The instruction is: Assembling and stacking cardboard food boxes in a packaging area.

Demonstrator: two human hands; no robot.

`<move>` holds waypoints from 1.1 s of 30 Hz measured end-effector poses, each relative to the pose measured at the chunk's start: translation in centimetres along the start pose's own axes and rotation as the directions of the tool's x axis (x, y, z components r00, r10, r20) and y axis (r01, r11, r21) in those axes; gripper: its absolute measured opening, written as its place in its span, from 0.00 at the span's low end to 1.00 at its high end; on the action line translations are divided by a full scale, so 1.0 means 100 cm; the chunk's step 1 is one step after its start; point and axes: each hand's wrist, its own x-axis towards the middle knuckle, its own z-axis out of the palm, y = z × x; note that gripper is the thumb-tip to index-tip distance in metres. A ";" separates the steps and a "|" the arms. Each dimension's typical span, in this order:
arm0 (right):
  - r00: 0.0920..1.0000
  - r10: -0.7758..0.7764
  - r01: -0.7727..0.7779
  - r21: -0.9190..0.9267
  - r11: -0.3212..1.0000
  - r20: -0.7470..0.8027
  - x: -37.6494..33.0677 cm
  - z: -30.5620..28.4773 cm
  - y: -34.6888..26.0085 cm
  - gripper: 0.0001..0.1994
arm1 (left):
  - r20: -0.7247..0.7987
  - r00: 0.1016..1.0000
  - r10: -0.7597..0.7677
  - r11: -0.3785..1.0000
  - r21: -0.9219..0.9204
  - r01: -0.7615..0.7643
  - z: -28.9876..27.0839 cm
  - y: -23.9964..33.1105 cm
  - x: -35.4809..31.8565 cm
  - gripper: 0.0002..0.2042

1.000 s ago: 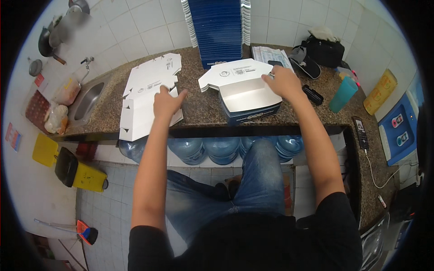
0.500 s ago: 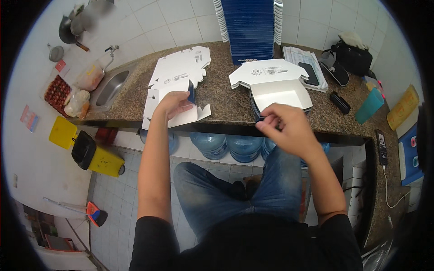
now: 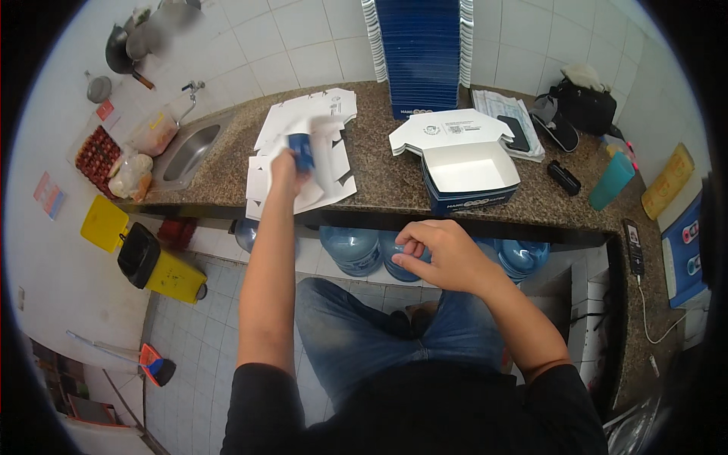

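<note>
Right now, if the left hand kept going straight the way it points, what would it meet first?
Probably the pile of flat white box blanks under it: the left hand points away across the granite counter, lifting one blurred blank. Beyond lies the tiled wall; depth is unclear.

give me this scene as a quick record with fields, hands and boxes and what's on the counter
left hand: left hand lifts a flat white-and-blue cardboard box blank, blurred
right hand: right hand held below the counter edge, fingers curled, nothing visible in it
flat stack: pile of unfolded white box blanks under the left hand
folded box: open blue-and-white carton, lid up
counter: speckled granite countertop
behind: tall stack of blue flat cartons at the wall
sink: steel sink at left
</note>
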 end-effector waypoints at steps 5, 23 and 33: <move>0.910 -0.315 0.274 -0.180 0.945 -0.270 0.008 0.002 -0.021 0.26 | -0.001 0.864 0.504 0.861 0.081 -0.502 0.004 0.050 -0.106 0.14; 0.751 -0.631 0.628 -0.085 0.773 -0.192 0.009 0.107 -0.040 0.35 | -0.058 0.967 0.250 0.918 -0.304 -0.255 -0.053 -0.064 -0.360 0.17; 0.884 -0.312 0.310 -0.062 0.949 -0.350 -0.012 0.122 -0.009 0.28 | 0.087 0.961 0.264 0.877 -0.436 -0.202 -0.018 -0.115 -0.357 0.11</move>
